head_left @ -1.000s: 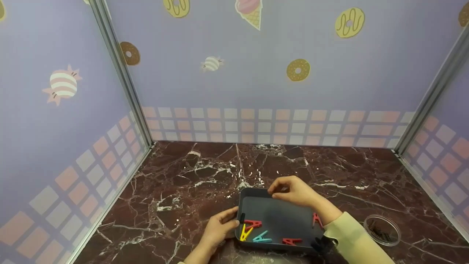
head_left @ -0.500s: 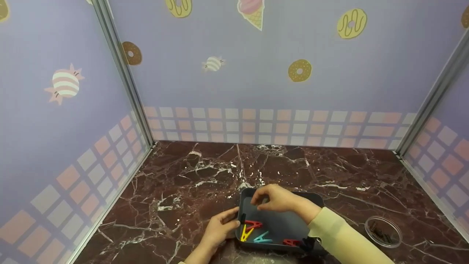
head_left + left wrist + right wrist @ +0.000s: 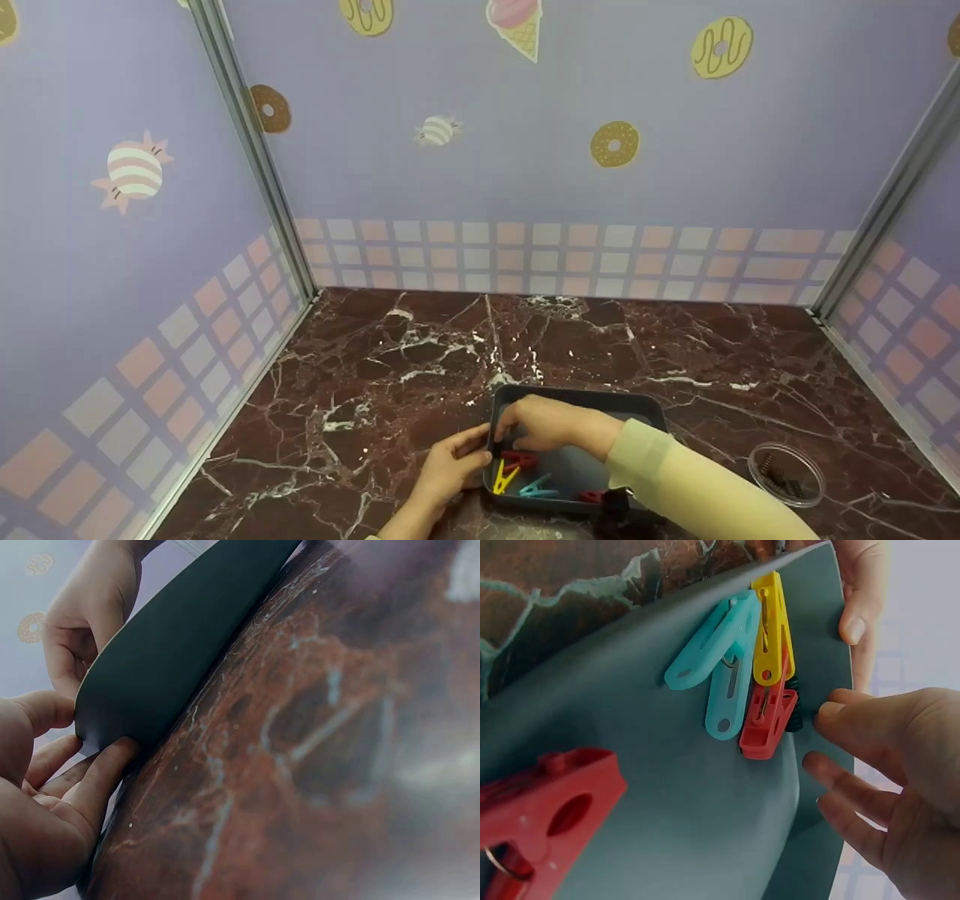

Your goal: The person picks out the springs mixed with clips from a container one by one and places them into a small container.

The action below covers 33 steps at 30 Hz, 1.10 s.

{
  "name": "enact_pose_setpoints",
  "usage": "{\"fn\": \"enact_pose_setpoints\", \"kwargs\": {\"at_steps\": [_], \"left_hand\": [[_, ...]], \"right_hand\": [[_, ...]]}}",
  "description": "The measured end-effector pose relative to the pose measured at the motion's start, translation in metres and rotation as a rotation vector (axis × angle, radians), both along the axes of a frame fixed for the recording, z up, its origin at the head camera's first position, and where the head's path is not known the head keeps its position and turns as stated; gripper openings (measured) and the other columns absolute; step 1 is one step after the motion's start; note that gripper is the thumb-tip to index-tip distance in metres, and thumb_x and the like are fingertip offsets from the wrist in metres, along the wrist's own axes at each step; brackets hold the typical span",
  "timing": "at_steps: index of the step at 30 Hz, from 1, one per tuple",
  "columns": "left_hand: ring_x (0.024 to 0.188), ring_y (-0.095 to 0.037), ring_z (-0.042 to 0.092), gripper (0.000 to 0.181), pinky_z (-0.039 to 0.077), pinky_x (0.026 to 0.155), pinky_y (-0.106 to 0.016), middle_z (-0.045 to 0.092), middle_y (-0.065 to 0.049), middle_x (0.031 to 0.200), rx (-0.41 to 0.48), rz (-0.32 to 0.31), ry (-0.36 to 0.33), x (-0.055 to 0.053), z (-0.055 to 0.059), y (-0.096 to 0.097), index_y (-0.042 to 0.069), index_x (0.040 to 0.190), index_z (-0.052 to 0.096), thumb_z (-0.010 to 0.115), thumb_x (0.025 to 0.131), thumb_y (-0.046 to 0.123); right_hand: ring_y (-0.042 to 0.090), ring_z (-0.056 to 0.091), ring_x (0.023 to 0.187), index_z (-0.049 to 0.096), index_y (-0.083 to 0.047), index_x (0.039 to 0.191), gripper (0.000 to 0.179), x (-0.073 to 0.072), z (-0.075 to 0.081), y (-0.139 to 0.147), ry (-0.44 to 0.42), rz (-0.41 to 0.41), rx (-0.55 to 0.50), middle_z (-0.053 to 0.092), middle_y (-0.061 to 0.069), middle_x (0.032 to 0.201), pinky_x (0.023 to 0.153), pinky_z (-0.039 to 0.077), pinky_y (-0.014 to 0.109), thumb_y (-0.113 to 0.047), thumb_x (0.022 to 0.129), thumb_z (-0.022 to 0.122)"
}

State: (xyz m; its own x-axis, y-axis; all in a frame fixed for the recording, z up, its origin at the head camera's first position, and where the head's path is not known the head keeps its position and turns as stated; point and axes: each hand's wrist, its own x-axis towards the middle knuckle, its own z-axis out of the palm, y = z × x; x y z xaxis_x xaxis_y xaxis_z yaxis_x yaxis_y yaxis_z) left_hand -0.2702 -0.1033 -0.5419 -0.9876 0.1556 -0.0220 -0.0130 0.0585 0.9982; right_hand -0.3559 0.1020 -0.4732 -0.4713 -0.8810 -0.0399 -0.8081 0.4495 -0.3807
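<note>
A dark grey rectangular tray lies on the table. My left hand grips its left wall, thumb at the rim and fingers against the outer side. Over the tray's left end, my right hand reaches down with thumb and fingers apart. Just beyond its fingertips, a small black coil spring sits against the left wall. Beside the spring are a red clothespin, a yellow clothespin and a blue clothespin. Another red clothespin lies farther right, partly hidden by my forearm in the head view.
A round clear dish with several dark coil springs stands on the table, right of the tray. Patterned panels enclose the marbled table at the back and both sides.
My right hand has moved left and lower across the tray, toward the black spring. The left hand stays at the tray's left wall.
</note>
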Motion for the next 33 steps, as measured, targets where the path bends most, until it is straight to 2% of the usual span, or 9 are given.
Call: {"fn": "enact_pose_setpoints", "kwargs": {"at_steps": [7, 12, 15, 20, 23, 29, 33], "left_hand": [[0.133, -0.038, 0.060, 0.053, 0.059, 0.100, -0.037, 0.059, -0.027, 0.144, 0.007, -0.002, -0.014, 0.001, 0.002, 0.000, -0.005, 0.144, 0.056, 0.067, 0.094, 0.008], [0.131, -0.036, 0.061, 0.053, 0.059, 0.099, -0.035, 0.060, -0.028, 0.143, 0.021, -0.002, -0.006, 0.000, 0.000, 0.000, -0.006, 0.144, 0.055, 0.067, 0.093, 0.007], [0.130, -0.036, 0.062, 0.054, 0.060, 0.097, -0.035, 0.059, -0.028, 0.143, 0.035, -0.006, -0.015, 0.000, 0.000, 0.000, -0.006, 0.144, 0.055, 0.067, 0.093, 0.006], [0.129, -0.035, 0.063, 0.053, 0.060, 0.098, -0.036, 0.060, -0.028, 0.143, 0.032, -0.006, -0.016, 0.000, 0.000, 0.000, -0.006, 0.144, 0.055, 0.067, 0.093, 0.007], [0.128, -0.035, 0.064, 0.053, 0.059, 0.098, -0.035, 0.060, -0.028, 0.142, 0.029, -0.004, -0.008, 0.001, 0.000, 0.000, -0.006, 0.143, 0.056, 0.068, 0.093, 0.007], [0.132, -0.039, 0.060, 0.054, 0.059, 0.099, -0.036, 0.058, -0.029, 0.144, 0.012, -0.005, -0.010, 0.001, 0.001, 0.000, -0.006, 0.145, 0.054, 0.068, 0.095, 0.008], [0.127, -0.035, 0.064, 0.054, 0.062, 0.093, -0.036, 0.058, -0.029, 0.144, 0.036, -0.005, -0.031, 0.001, 0.000, 0.000, -0.005, 0.145, 0.054, 0.068, 0.095, 0.008]], "right_hand": [[0.015, 0.072, 0.097, 0.080, -0.013, 0.111, 0.024, 0.001, -0.001, -0.006, 0.040, -0.032, 0.064, 0.078, 0.001, 0.109, 0.085, 0.060, 0.027, -0.004, 0.090, 0.072], [0.007, 0.067, 0.076, 0.082, -0.013, 0.097, 0.017, 0.002, -0.004, -0.010, 0.077, -0.045, 0.101, 0.080, -0.001, 0.092, 0.068, 0.053, 0.018, -0.003, 0.085, 0.074], [0.005, 0.062, 0.068, 0.082, -0.013, 0.091, 0.013, 0.003, -0.004, -0.013, 0.092, -0.055, 0.115, 0.079, -0.002, 0.085, 0.062, 0.049, 0.016, -0.004, 0.084, 0.075], [0.007, 0.067, 0.070, 0.082, -0.012, 0.091, 0.007, 0.004, -0.003, -0.017, 0.090, -0.075, 0.145, 0.079, 0.000, 0.084, 0.063, 0.053, 0.018, -0.008, 0.086, 0.079], [0.007, 0.067, 0.071, 0.081, -0.011, 0.090, 0.007, 0.005, -0.003, -0.018, 0.074, -0.086, 0.149, 0.078, 0.000, 0.083, 0.065, 0.055, 0.018, -0.010, 0.083, 0.083], [0.005, 0.063, 0.069, 0.079, -0.010, 0.088, 0.007, 0.004, -0.006, -0.019, 0.089, -0.060, 0.134, 0.078, 0.000, 0.084, 0.064, 0.051, 0.015, -0.009, 0.081, 0.082], [0.002, 0.057, 0.064, 0.079, -0.010, 0.084, 0.005, 0.004, -0.005, -0.019, 0.086, -0.058, 0.134, 0.077, -0.001, 0.080, 0.060, 0.046, 0.013, -0.007, 0.082, 0.080]]}}
